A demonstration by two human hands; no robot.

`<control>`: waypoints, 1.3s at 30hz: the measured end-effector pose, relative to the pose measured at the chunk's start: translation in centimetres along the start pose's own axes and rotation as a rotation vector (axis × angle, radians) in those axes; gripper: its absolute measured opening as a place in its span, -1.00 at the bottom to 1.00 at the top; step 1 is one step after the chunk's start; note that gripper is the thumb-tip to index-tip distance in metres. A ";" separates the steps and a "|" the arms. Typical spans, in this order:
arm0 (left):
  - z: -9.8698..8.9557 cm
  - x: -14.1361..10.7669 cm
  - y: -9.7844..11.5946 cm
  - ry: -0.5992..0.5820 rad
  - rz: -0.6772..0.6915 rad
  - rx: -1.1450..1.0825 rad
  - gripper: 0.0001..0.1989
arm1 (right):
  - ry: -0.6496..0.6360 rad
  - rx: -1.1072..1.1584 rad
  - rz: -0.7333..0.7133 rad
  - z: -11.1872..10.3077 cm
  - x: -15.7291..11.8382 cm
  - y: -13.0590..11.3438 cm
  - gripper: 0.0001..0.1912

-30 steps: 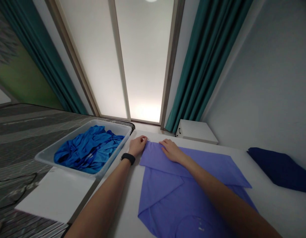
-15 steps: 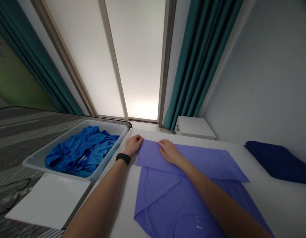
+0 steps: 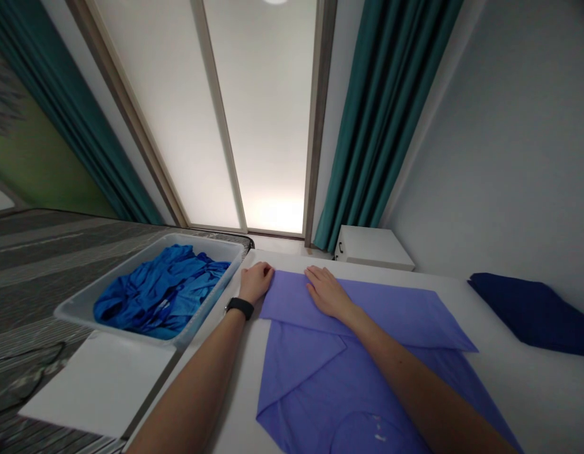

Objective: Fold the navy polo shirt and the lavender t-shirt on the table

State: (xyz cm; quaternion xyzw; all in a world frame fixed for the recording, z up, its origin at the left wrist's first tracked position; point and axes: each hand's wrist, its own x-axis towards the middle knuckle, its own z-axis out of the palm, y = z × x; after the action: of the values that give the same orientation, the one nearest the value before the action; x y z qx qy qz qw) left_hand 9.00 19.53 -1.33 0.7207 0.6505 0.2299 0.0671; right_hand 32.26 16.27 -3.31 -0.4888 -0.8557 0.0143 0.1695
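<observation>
A purple T-shirt [image 3: 311, 369] lies spread on the white table [image 3: 242, 384], its neckline toward me and its far end turned over into a wide band. At the band's far left corner, my left hand [image 3: 256, 280] pinches the fabric edge with its fingers closed; a black watch circles that wrist. My right hand [image 3: 327, 291] rests flat on the band just to the right, fingers stretched out, pressing on the cloth. My right forearm crosses over the shirt and hides part of it.
Left of the table stands a translucent plastic bin [image 3: 74, 309] holding crumpled blue clothes [image 3: 164, 290]. A white panel [image 3: 100, 381] sits in front of it. A folded navy cloth [image 3: 533, 312] lies at the table's right. Behind the table is a small white cabinet [image 3: 374, 246].
Both hands stay almost in place on the shirt's far edge. The whole view has shifted slightly, and the fold in the shirt looks the same.
</observation>
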 end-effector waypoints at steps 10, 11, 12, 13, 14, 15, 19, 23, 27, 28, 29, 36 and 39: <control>-1.3 -2.6 3.2 0.022 0.421 0.084 -0.63 | -0.093 -0.009 0.044 0.4 -0.2 -0.1 -0.45; -1.0 -3.1 3.8 -0.017 0.454 0.091 -0.60 | -0.093 -0.010 0.040 0.4 -0.2 -0.1 -0.45; -0.6 -3.5 4.3 -0.052 0.467 0.100 -0.58 | -0.092 -0.012 0.036 0.4 -0.2 -0.1 -0.45; -0.2 -3.9 4.7 -0.084 0.465 0.113 -0.56 | -0.090 -0.012 0.033 0.5 -0.2 0.0 -0.45; 0.3 -4.3 4.9 -0.111 0.454 0.128 -0.55 | -0.089 -0.011 0.033 0.5 -0.2 0.0 -0.45; 0.8 -4.5 4.9 -0.132 0.440 0.143 -0.53 | -0.087 -0.010 0.036 0.5 -0.2 0.0 -0.45; 1.9 -4.7 4.5 -0.179 0.411 0.171 -0.48 | -0.089 0.000 0.046 0.5 -0.2 -0.1 -0.46; 2.0 -4.5 4.2 -0.174 0.413 0.172 -0.46 | -0.096 0.045 0.061 0.1 0.0 0.0 -0.45; 2.1 -4.3 4.1 -0.176 0.421 0.171 -0.46 | -0.083 0.079 0.088 -1.1 0.0 1.0 -0.45; 2.1 -4.3 4.1 -0.175 0.424 0.168 -0.46 | -0.076 0.073 0.088 -1.6 -0.2 1.3 -0.46; 2.1 -4.2 4.0 -0.172 0.426 0.166 -0.46 | -0.071 0.063 0.089 -2.1 -0.4 1.8 -0.46; 2.2 -3.7 3.3 -0.170 0.459 0.164 -0.44 | -0.096 -0.024 0.164 -4.9 -5.8 5.7 -0.48; 2.0 -3.1 2.8 -0.181 0.474 0.163 -0.44 | -0.107 -0.075 0.233 -5.3 -9.3 7.5 -0.47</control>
State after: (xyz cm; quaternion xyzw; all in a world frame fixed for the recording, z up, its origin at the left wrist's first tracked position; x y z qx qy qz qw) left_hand 12.19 16.49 -2.79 0.8735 0.4714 0.1208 0.0112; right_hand 44.40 11.61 -2.33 -0.5896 -0.8007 0.0280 0.1025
